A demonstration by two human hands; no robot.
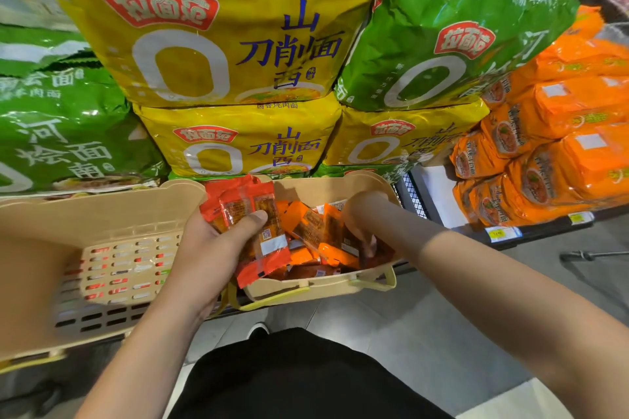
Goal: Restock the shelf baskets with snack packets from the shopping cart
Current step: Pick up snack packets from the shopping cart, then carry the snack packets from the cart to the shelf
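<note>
My left hand (218,248) grips a bunch of red-orange snack packets (248,211) above the left rim of a beige shelf basket (323,286). Inside that basket lie several more orange and red packets (313,231). My right hand (360,224) reaches down into the basket's right side, its fingers curled among the packets; whether it holds one is hidden. A second beige basket (112,224) stands to the left, with packets showing through its slotted wall. No shopping cart shows in this view.
Big yellow noodle multipacks (218,44) and green ones (442,27) are stacked right behind the baskets. Orange noodle packs (551,146) fill the shelf at right, with price tags (503,233) on its edge. Grey floor lies below.
</note>
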